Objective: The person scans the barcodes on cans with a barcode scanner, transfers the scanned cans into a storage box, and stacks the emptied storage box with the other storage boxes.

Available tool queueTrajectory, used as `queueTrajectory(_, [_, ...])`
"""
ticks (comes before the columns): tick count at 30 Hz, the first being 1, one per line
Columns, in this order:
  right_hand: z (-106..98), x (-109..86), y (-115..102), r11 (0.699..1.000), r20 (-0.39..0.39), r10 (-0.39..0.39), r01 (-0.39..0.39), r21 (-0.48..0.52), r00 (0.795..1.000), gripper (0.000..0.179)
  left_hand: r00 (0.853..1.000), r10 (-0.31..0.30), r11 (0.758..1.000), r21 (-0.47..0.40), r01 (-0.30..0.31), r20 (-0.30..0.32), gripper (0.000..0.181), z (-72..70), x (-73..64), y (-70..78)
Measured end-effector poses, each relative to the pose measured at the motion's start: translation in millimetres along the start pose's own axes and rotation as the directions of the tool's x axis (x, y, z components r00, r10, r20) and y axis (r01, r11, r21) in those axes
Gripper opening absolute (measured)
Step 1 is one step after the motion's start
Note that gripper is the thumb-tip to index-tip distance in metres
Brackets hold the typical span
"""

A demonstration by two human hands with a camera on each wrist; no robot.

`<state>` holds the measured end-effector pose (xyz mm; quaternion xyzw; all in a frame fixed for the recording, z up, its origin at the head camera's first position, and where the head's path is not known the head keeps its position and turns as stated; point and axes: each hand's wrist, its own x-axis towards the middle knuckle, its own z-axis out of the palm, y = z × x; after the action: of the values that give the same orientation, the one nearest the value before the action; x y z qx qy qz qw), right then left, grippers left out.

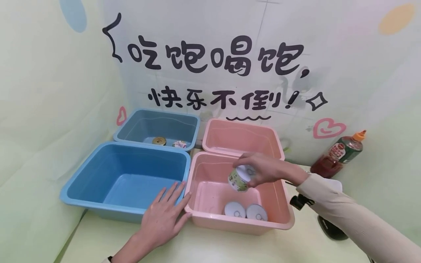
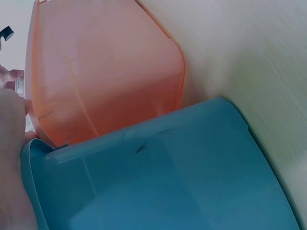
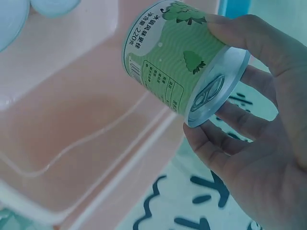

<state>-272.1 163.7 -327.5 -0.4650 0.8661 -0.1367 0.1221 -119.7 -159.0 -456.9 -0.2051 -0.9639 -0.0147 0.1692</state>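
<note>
A green and white food can (image 3: 175, 62) with a pull-tab lid is gripped by my right hand (image 1: 264, 168), thumb on one side and fingers on the other. The can is tilted over the front pink tub (image 1: 210, 219). Inside that tub stand two more cans (image 1: 235, 209) with pull-tab lids facing up, near its front wall. My left hand (image 1: 166, 215) lies with straight fingers over the adjoining rims of the pink tub and the front blue tub (image 1: 125, 209). In the left wrist view only part of this hand shows, at the left edge.
Behind stand a back blue tub (image 1: 131, 126), holding a gold round can (image 1: 159, 141) and a colourful round-topped item (image 1: 179, 144), and a back pink tub (image 1: 243, 137). A red sauce bottle (image 1: 338, 153) with an orange cap stands right. A black object (image 1: 332, 228) lies near the right arm.
</note>
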Motion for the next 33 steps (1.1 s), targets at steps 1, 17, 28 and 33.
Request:
queueTrajectory(1, [-1.8,-5.5,0.6,1.0,-0.013,0.009,-0.009,0.004,1.0,0.063,1.0,-0.002,1.0,-0.002,0.002,0.001,0.056,0.5,0.1,0.3])
queueTrajectory(17, [-29.2,-91.6,13.6,0.977,-0.213,0.213,-0.215,0.016,0.954,0.062,1.0,0.006,1.0,0.004,-0.006,-0.02,0.056,1.3,1.3,1.0])
queueTrajectory(28, [-13.7,-157.4,36.4,0.954,-0.388,0.243,-0.292,-0.07,0.889,0.062,1.0,0.006,1.0,-0.024,-0.007,-0.027,0.054,2.7,1.3,0.6])
queueTrajectory(33, [-1.2,-182.1,47.3,0.939,-0.389,0.274,-0.333,-0.091,0.88,0.064,1.0,-0.005,0.999,-0.039,0.005,0.001,0.055,2.5,2.3,0.0])
